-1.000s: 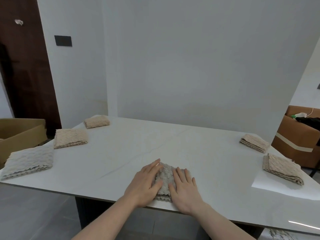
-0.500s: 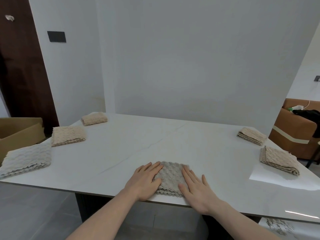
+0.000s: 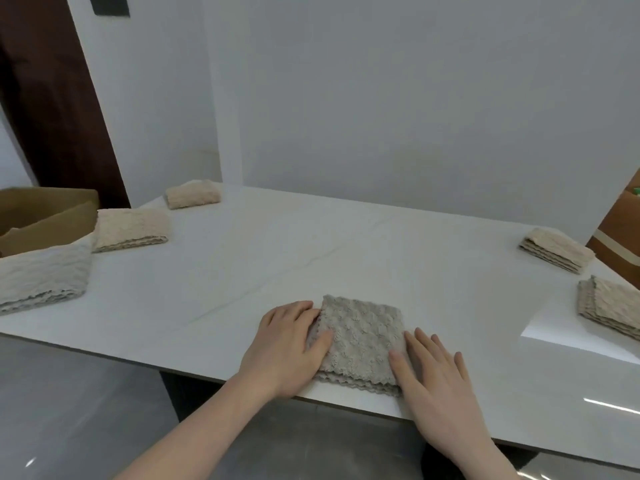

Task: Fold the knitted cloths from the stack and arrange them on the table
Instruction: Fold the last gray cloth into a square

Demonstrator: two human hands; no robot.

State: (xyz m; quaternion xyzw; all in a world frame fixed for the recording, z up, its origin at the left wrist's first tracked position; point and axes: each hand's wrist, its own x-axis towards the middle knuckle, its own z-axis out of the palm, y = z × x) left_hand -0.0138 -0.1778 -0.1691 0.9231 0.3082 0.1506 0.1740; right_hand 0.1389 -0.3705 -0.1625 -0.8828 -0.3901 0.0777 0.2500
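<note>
- Near the front edge of the white table [image 3: 346, 244] lies a grey folded cloth [image 3: 360, 341], flat, with its wavy layered edges facing the person
- On the left side of this cloth rests the left hand [image 3: 287, 348]; its thumb lies on top of the cloth and the fingers lie at the left edge, lightly bent, so the hand seems to press and not to grasp; if the fingertips go under the edge, I cannot tell
- At the right side is the right hand [image 3: 440, 389], flat on the table with straight, spread fingers; the thumb touches the right edge of the cloth; it grasps nothing
- Along the left side of the table are three more folded cloths: a pale grey cloth [image 3: 41, 278] at the near corner, a beige cloth [image 3: 133, 228] behind it, and a small beige cloth [image 3: 193, 194] at the far corner
- On the right side are two tan folded cloths, the far one [image 3: 556, 249] and the near one [image 3: 609, 306], which the picture edge cuts
- Beyond the left edge of the table stands a cardboard box [image 3: 45, 213], and behind it a dark wooden door [image 3: 52, 98]
</note>
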